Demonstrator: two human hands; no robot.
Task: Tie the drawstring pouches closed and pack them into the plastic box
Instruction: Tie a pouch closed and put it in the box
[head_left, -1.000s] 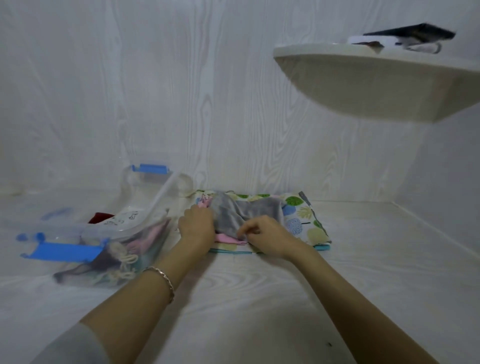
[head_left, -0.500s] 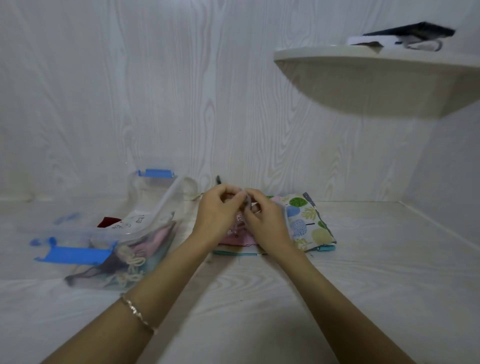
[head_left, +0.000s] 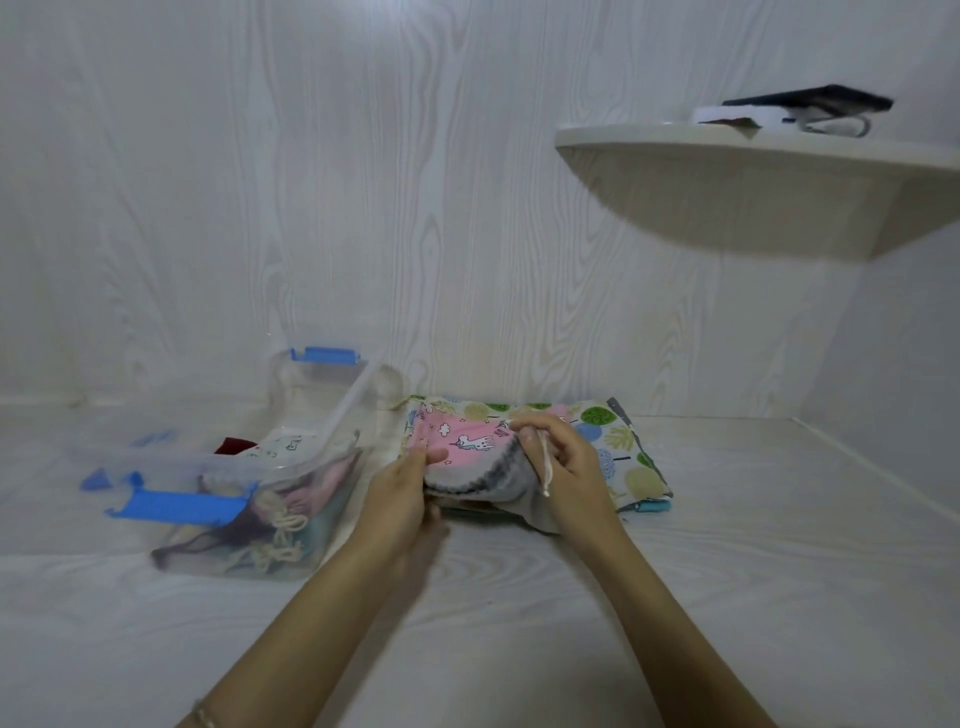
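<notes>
The left grip clasps the near-left edge of the grey pouch, thumb on top. The right grip is clenched on that pouch's pale drawstring, whose loose end dangles just below its fingers. The grey pouch sits between the two grips, on top of a stack that lies on the counter. A pink unicorn pouch shows just beyond the grips, and a tree-print pouch spreads out past the right grip.

The likely trouble is in the pull. The mouth looks only partly gathered. If the right grip draws the cord while the left holds slack cloth, the whole pouch may slide instead of cinching. The pink pouch beneath could be dragged askew with it. Only one cord end is visible, so a knot made with it alone may well work loose.

The plastic box stands just left of the left grip and is already well filled with pouches and cords. A loosely tied pouch dropped there could catch its string on the blue latch or on the rim.
</notes>
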